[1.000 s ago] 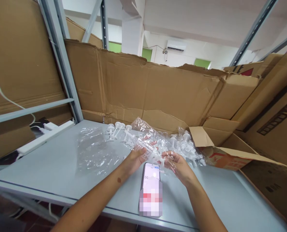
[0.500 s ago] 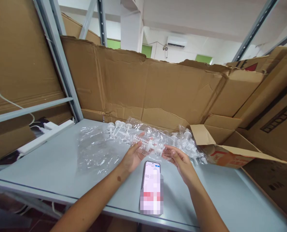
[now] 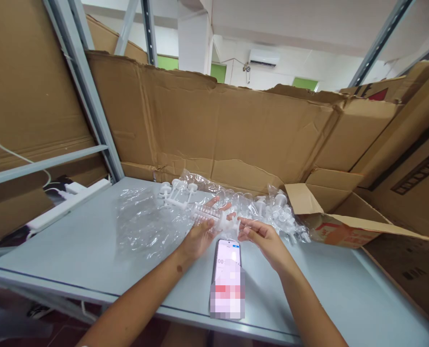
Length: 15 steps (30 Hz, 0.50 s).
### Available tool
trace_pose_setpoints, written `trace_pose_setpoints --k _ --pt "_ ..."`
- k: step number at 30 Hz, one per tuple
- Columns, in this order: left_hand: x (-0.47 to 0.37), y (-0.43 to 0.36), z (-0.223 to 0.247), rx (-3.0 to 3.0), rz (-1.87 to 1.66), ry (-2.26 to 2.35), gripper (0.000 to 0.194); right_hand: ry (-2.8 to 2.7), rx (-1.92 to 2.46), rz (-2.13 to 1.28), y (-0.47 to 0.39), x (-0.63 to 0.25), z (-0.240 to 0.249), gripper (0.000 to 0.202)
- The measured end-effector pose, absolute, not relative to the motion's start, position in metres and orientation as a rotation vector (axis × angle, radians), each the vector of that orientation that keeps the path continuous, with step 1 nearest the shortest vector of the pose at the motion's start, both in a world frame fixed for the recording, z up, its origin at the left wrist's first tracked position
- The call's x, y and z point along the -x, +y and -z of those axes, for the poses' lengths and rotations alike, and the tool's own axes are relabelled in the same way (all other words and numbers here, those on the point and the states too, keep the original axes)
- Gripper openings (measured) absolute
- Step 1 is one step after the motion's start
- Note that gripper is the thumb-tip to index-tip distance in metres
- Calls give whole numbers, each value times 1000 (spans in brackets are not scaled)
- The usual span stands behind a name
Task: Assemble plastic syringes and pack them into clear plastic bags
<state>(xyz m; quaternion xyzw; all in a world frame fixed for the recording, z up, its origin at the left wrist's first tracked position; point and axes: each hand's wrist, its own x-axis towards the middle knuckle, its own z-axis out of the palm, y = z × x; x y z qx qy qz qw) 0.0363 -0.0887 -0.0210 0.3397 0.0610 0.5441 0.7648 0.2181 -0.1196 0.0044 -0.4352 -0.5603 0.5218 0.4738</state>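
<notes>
My left hand (image 3: 198, 237) is wrapped round a large syringe's clear barrel (image 3: 206, 212), which has dark graduation marks. A translucent white plunger (image 3: 230, 224) sticks out of the barrel's right end. The fingertips of my right hand (image 3: 261, 237) pinch the plunger's outer end. How deep the plunger sits in the barrel is hard to make out. Behind my left hand, several white plungers (image 3: 178, 187) with round discs stand and lie on a crumpled clear plastic bag (image 3: 142, 224). More clear and white parts (image 3: 284, 214) lie bagged beyond my right hand.
A phone (image 3: 228, 279) with a timer on its screen lies on the grey table (image 3: 156, 299) below my hands. An open cardboard box (image 3: 344, 231) stands at right. Cardboard (image 3: 236, 130) walls off the back. A white power strip (image 3: 70, 205) runs along the left edge.
The syringe and both hands have shifted slightly left. My right fingers have moved closer to my left hand, with the plunger's end between them.
</notes>
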Motion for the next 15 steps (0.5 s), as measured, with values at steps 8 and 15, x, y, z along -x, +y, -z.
trace_pose_setpoints --k 8,15 --pt "-35 -86 22 -726 -1244 204 42 -1258 1001 -1240 -108 -209 -9 36" --pt "-34 -83 19 -648 -1281 250 31 -1349 1043 -954 -102 -211 -1 33"
